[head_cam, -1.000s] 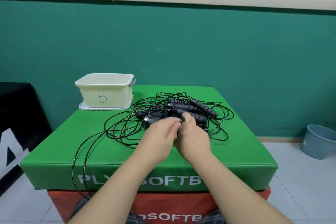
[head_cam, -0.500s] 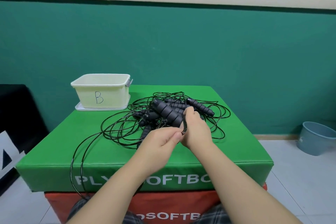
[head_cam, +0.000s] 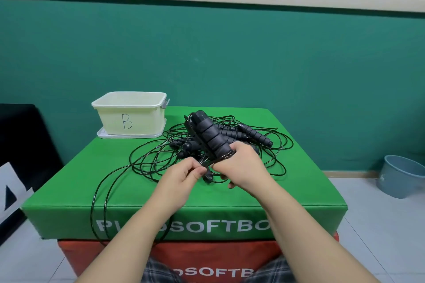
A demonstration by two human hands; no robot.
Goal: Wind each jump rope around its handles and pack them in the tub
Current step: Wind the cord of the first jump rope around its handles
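A tangle of black jump ropes (head_cam: 271,158) lies on the green soft box (head_cam: 299,190). My right hand (head_cam: 241,165) grips the lower end of a pair of black ribbed handles (head_cam: 210,132), raised and tilted up to the left. My left hand (head_cam: 184,173) pinches the thin black cord just left of the handles' base. More handles (head_cam: 255,135) lie in the pile behind. The cream tub (head_cam: 131,117), marked B, stands on its lid at the box's back left, apart from both hands.
A loop of cord (head_cam: 99,213) hangs over the green box's front left edge. The green box sits on a red box (head_cam: 207,257). A grey-blue bucket (head_cam: 400,174) stands on the floor at the right. A black object (head_cam: 23,145) is at the left.
My right hand has lifted the pair of handles out of the pile and tilted them upward. My left hand has shifted left and back, pinching the cord near the handles' base.
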